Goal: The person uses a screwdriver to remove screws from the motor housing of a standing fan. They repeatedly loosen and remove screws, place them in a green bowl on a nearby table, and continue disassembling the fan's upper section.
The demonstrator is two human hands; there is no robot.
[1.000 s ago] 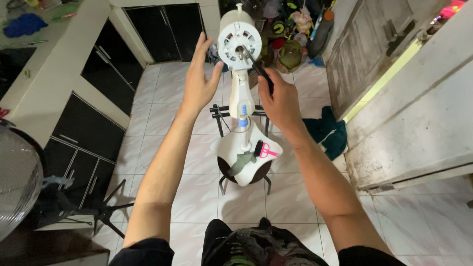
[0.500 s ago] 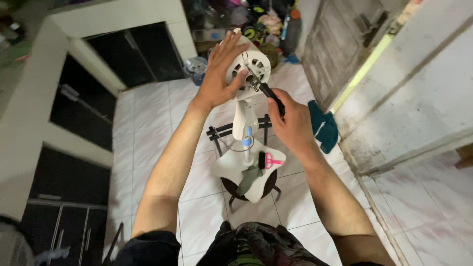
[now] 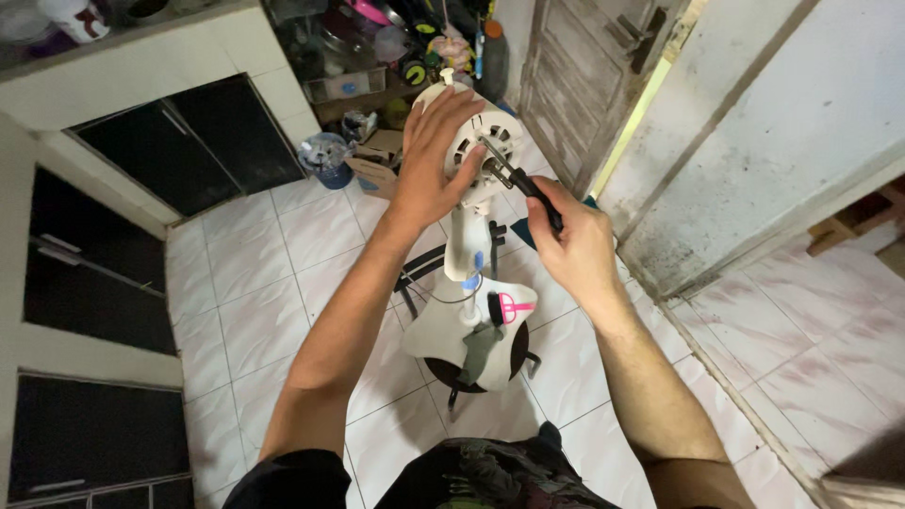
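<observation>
A white pedestal fan [image 3: 467, 311] stands on a black stool [image 3: 476, 363] over the white tiled floor [image 3: 255, 311]. The left hand [image 3: 434, 155] wraps around the fan's motor head [image 3: 476, 146], steadying it; the right hand [image 3: 575, 245] grips a black-handled screwdriver [image 3: 517, 177], tip at the motor's centre.

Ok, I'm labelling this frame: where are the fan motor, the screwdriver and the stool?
fan motor [image 3: 478, 151], head view, round white front face.
screwdriver [image 3: 528, 187], head view, black handle above the right hand.
stool [image 3: 514, 351], head view, dark seat edge.
</observation>
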